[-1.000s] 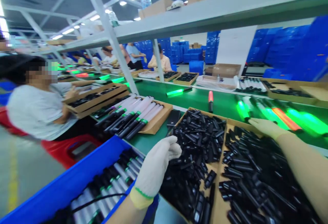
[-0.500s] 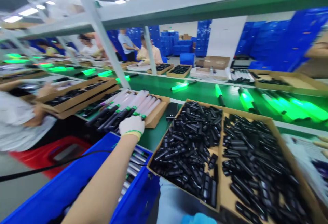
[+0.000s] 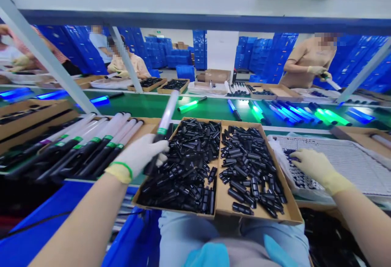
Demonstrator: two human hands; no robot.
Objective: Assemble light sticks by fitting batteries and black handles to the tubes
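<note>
My left hand [image 3: 139, 157], in a white glove, is closed around the black handle of a light stick [image 3: 167, 114]. The stick's clear tube is unlit and tilts upward, with a green band at its base. Below and beside it, a cardboard tray [image 3: 218, 177] holds many small black plastic parts [image 3: 195, 153] in two sections. My right hand [image 3: 314, 167], also gloved, reaches over a white tray [image 3: 342, 148] at the right. Its fingers are bent and apart, their tips at small dark cylinders [image 3: 301, 179] standing in the tray. Whether they touch one is unclear.
Several unlit light sticks [image 3: 100, 140] lie in a box at the left. Lit blue and green sticks [image 3: 287, 112] lie on the green conveyor [image 3: 207, 106]. A blue bin [image 3: 51, 218] stands low left. A shelf beam [image 3: 195, 4] crosses overhead. Co-workers sit across the belt.
My left hand has come away from the row of sticks at the left, carrying one to the right. The view has turned right, bringing my right hand into sight. Many lit sticks went from green to blue.
</note>
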